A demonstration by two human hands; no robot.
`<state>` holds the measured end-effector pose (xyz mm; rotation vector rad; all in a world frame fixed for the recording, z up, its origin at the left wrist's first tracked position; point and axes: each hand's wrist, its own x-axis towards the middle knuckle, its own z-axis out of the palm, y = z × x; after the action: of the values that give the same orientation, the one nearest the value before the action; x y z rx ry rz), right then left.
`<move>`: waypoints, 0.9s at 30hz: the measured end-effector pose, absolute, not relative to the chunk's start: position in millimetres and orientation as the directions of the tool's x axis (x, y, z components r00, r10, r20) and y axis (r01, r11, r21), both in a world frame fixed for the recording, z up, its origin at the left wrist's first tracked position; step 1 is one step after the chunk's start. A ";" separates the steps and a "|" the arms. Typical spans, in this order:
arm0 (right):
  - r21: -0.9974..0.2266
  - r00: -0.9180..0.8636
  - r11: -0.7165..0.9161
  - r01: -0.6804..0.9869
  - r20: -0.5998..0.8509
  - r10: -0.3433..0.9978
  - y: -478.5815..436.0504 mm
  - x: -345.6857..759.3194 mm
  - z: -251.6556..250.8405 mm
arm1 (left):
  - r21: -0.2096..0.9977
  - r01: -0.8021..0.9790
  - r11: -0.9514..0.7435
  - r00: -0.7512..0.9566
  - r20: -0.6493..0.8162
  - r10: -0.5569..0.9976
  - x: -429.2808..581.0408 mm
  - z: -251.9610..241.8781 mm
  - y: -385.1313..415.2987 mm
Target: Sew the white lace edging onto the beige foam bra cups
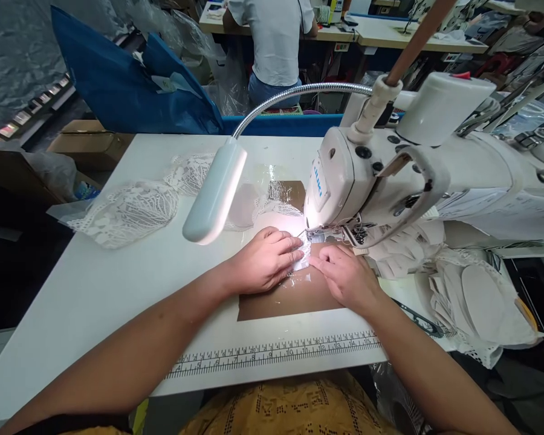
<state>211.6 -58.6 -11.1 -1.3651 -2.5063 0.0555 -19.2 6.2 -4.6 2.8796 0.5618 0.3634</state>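
My left hand (265,260) lies on a small white lace piece (303,257) in front of the needle of the white sewing machine (367,175), fingers curled and pressing it down. My right hand (344,275) rests just right of the piece, fingers bent, its fingertips touching the fabric's edge. Both hands sit on a brown panel (294,299) set in the white table (118,284). The gooseneck lamp (215,193) shines on the needle area.
Lace pieces (127,211) lie at the table's back left. A stack of white cut pieces (471,290) sits right of the machine. A ruler strip (276,353) runs along the front edge. Another person (276,42) sits at a far table, back turned.
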 end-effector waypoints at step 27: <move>-0.163 -0.575 0.608 0.777 0.210 0.791 -62.1 211.5 -11.6 | 0.206 0.328 -0.922 0.911 0.189 0.366 -14.5 -5.9 2.7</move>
<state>211.5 -62.1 -11.6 -1.2835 -2.5749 0.0767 -14.5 2.7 -5.9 2.9040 0.5310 0.3361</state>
